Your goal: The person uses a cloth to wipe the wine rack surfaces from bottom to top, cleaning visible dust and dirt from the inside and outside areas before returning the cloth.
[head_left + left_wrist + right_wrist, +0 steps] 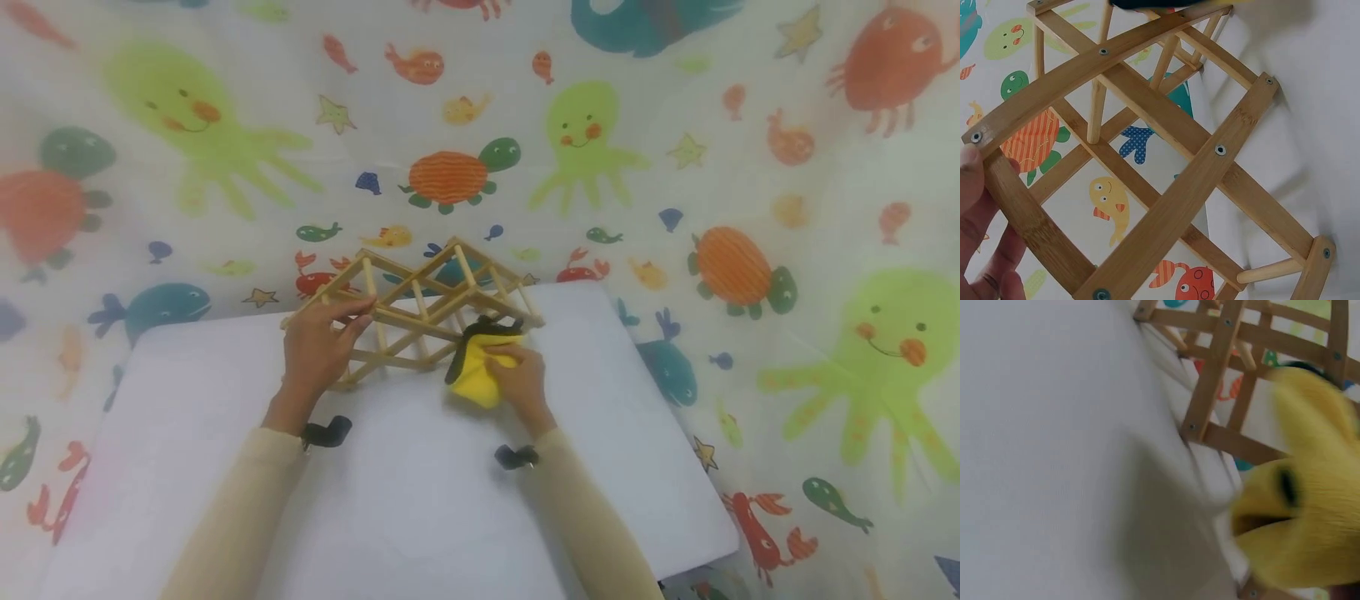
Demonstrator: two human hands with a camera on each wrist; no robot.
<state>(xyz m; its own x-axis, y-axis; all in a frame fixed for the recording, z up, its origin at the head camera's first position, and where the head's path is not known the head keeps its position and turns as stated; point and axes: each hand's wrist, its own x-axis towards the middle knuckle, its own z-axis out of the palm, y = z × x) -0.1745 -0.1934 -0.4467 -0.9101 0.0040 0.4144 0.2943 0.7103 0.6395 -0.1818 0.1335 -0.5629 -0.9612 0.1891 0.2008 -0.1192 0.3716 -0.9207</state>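
Note:
A folding wooden lattice rack [420,302], made of crossed slats and round dowels, stands opened out at the back of the table. My left hand [318,346] grips its left end. The left wrist view shows the thumb by a corner joint of the slats [1188,194], with fingers [1007,250] partly behind them. In my right hand [521,379] is a bunched yellow cloth [476,375] with a dark side, held up against the lower front slats towards the right. In the right wrist view the cloth [1329,519] covers most of that hand.
The rack is on a white-covered table [420,500], near its far edge. Behind hangs a white curtain [510,100] printed with sea animals. Each wrist wears a dark camera mount [327,432].

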